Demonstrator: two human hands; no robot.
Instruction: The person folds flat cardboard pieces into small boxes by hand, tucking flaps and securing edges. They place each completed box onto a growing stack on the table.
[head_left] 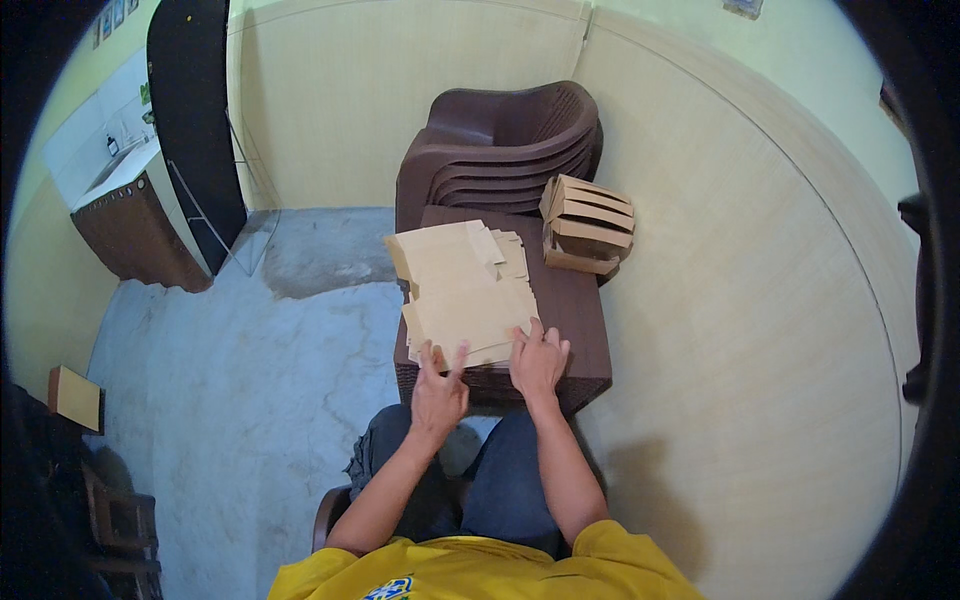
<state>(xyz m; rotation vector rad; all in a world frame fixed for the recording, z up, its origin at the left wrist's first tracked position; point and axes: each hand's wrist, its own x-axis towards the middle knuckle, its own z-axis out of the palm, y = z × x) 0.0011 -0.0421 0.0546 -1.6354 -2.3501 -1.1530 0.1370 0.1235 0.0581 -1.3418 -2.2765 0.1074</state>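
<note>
A stack of flat tan cardboard box blanks [465,290] lies on the brown table [575,335] in front of my knees. My left hand [438,393] is at the stack's near left edge, fingers spread, with the index fingertip and another fingertip by the cardboard. At the near right corner, my right hand [538,358] rests its fingertips on the top sheet, fingers apart and slightly bent. Neither hand is closed around anything. The sheets beneath stick out unevenly along the right and near sides.
Folded cardboard boxes [590,225] are piled at the table's far right corner. Stacked brown plastic chairs [510,150] stand behind the table. A beige wall [750,320] runs close on the right. To the left are the bluish floor [240,400] and a sink counter [140,220].
</note>
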